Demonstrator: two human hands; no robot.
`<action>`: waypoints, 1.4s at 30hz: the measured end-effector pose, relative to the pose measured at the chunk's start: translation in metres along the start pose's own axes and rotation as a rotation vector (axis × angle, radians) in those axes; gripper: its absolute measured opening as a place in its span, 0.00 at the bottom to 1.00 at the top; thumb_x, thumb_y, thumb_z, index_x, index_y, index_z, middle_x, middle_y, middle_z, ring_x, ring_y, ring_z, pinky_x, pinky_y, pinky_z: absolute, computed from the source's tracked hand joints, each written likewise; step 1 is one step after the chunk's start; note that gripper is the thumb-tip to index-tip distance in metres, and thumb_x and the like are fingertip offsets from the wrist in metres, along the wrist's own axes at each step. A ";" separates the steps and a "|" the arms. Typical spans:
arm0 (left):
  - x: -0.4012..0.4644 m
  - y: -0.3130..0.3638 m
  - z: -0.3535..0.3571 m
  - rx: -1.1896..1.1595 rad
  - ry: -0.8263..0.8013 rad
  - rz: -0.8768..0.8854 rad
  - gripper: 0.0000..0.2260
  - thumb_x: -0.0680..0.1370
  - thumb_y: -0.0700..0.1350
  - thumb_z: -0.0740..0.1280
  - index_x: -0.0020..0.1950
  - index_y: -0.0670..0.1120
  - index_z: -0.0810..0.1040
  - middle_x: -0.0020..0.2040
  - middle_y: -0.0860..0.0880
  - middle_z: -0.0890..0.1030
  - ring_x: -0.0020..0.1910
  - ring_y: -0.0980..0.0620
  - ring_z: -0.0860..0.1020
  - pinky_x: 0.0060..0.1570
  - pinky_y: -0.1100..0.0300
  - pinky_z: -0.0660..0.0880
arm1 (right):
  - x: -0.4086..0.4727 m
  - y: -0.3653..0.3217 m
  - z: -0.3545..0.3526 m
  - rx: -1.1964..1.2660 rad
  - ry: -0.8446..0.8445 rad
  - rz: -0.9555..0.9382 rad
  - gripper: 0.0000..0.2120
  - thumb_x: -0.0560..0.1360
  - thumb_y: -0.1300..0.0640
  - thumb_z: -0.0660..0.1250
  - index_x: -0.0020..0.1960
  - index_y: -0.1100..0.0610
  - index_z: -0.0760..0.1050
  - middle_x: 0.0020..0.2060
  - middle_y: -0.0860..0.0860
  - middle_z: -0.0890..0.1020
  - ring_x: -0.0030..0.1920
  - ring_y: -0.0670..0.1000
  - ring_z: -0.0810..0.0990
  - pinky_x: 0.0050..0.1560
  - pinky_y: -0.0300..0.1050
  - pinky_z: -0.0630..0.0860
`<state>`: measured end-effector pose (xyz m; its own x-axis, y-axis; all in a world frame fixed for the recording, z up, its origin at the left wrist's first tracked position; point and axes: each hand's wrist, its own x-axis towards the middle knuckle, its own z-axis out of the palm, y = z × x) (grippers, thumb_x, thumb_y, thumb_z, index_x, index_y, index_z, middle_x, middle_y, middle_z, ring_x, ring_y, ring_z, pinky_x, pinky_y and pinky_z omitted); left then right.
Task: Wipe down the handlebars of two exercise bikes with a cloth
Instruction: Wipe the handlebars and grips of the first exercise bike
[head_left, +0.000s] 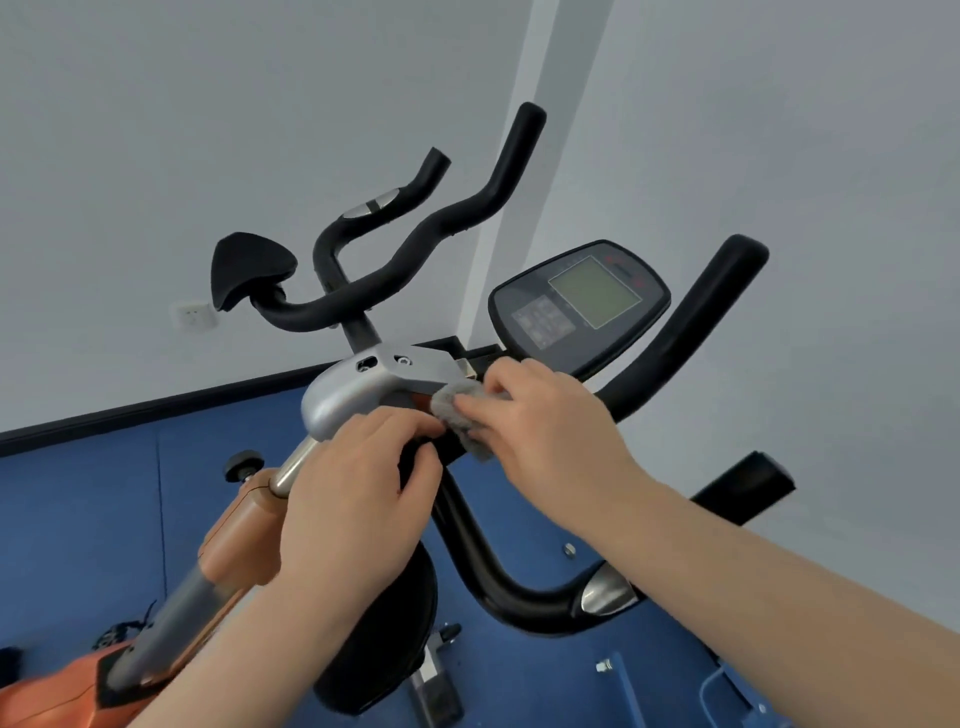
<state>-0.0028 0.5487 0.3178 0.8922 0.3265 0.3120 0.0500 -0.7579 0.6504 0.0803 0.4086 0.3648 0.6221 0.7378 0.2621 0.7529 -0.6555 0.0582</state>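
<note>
A small grey cloth (460, 410) is bunched against the middle of the near bike's black handlebar (498, 571), just below the silver bracket (353, 389). My right hand (550, 426) grips the cloth and presses it onto the bar. My left hand (358, 493) curls its fingers round the bar right next to the cloth, fingertips almost touching it. The near handlebar loops down to a chrome sensor pad (602, 592) and rises to the right. A second bike's black handlebar (415, 244) stands behind, untouched.
The near bike's console (582, 306) with a grey screen sits just behind my right hand. An orange frame and silver post (234, 540) run down to the left. A black pad (249, 270) sits on the far bike. Blue floor below; grey walls and a wall socket (195, 314) behind.
</note>
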 end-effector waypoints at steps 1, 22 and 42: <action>0.001 0.001 -0.001 -0.028 -0.013 0.000 0.10 0.76 0.48 0.61 0.54 0.58 0.78 0.48 0.62 0.79 0.49 0.59 0.76 0.44 0.58 0.74 | -0.006 0.009 -0.001 -0.015 0.041 0.035 0.06 0.73 0.60 0.69 0.50 0.54 0.80 0.41 0.52 0.76 0.40 0.54 0.74 0.37 0.50 0.74; 0.039 0.051 0.054 -0.220 -0.060 0.133 0.08 0.76 0.44 0.65 0.51 0.55 0.79 0.45 0.64 0.77 0.49 0.63 0.70 0.49 0.73 0.64 | -0.031 0.113 -0.055 -0.319 0.037 -0.008 0.05 0.70 0.65 0.67 0.42 0.56 0.78 0.39 0.52 0.75 0.38 0.52 0.73 0.33 0.43 0.63; 0.043 0.047 0.060 -0.239 -0.037 0.149 0.08 0.75 0.43 0.65 0.46 0.58 0.78 0.41 0.62 0.78 0.50 0.63 0.70 0.45 0.72 0.64 | -0.009 0.133 -0.094 0.312 0.579 0.366 0.11 0.75 0.57 0.68 0.56 0.51 0.81 0.46 0.50 0.77 0.50 0.49 0.75 0.48 0.38 0.74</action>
<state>0.0648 0.4937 0.3204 0.8979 0.1976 0.3934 -0.1859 -0.6399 0.7456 0.1552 0.2997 0.4611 0.6966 0.2221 0.6822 0.5991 -0.7033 -0.3828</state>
